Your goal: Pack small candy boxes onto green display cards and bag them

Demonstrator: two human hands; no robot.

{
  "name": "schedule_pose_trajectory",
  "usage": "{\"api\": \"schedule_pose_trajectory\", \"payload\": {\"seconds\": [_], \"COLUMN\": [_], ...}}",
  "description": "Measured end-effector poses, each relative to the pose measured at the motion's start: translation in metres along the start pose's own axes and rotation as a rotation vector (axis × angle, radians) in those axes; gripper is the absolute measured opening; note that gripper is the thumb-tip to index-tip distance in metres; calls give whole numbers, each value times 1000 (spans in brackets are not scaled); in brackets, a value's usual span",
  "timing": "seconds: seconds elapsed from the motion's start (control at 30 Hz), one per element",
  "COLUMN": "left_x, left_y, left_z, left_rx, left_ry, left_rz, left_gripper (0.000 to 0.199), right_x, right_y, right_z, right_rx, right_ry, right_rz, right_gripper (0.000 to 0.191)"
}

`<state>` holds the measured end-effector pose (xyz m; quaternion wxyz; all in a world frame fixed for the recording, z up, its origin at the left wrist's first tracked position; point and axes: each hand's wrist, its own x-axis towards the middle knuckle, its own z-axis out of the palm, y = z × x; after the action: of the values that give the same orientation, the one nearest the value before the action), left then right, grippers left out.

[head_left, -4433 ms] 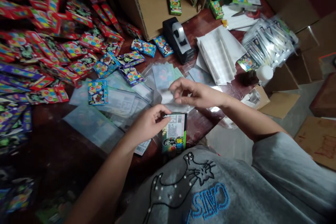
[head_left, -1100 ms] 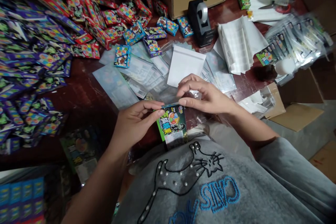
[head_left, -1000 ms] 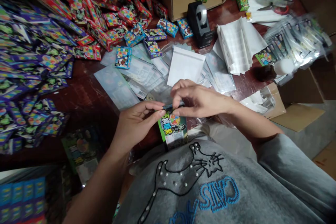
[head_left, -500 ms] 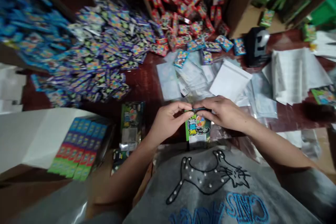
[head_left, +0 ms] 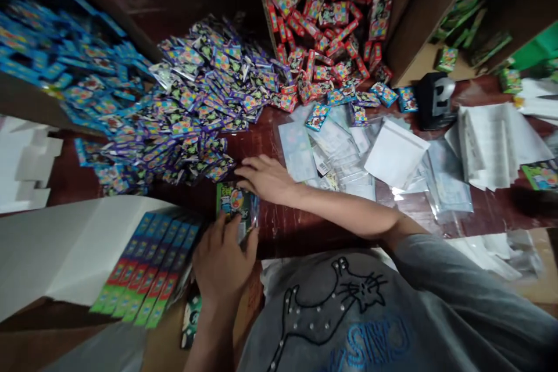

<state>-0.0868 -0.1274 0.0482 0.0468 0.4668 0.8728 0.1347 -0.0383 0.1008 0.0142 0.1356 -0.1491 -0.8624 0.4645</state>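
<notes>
A green and black printed pack (head_left: 231,199) in clear wrap lies on the table, to the right of an opened white carton. My left hand (head_left: 224,258) rests over its lower end, fingers spread and thumb apart at the right corner. Just above the pack's upper right corner is my right hand (head_left: 270,180), open with fingers stretched leftward. Its fingertips are close to the edge of a heap of small purple packets (head_left: 187,122). I cannot tell whether they touch any.
Several striped packs (head_left: 148,267) stand in the white carton (head_left: 70,244). Behind are blue boxes (head_left: 87,64) and a cardboard box of red ones (head_left: 322,40). Clear bags (head_left: 340,151), white papers (head_left: 488,145) and a black tape dispenser (head_left: 436,102) lie to the right.
Both hands have moved left from in front of my body, where they were pinching the top of a green pack. They are now apart, beside the carton. The view has shifted too.
</notes>
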Motion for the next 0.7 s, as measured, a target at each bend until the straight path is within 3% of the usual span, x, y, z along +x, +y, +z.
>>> {"api": "schedule_pose_trajectory", "payload": {"seconds": [0.1, 0.17, 0.27, 0.33, 0.43, 0.57, 0.7], "left_x": [18, 42, 98, 138, 182, 194, 174], "left_y": [10, 37, 101, 142, 180, 182, 156], "left_z": [-2, 5, 34, 58, 84, 85, 54], "left_rx": [-40, -119, -227, -208, -126, -89, -58], "left_ry": [46, 61, -1, -88, -184, -198, -153], "left_rz": [85, 138, 130, 36, -111, -118, -121], "left_gripper": [42, 43, 56, 78, 103, 97, 74], "right_x": [-51, -92, -144, -169, -195, -209, -199], "right_y": [10, 15, 18, 20, 22, 24, 23], "right_z": [-37, -60, -78, -80, -79, -81, -99], "right_rx": [-206, -419, -697, -752, -731, -641, -465], "right_ry": [42, 24, 44, 113, 175, 191, 259], "right_rz": [102, 185, 308, 354, 389, 344, 175], "right_gripper": [64, 79, 77, 70, 66, 59, 53]}}
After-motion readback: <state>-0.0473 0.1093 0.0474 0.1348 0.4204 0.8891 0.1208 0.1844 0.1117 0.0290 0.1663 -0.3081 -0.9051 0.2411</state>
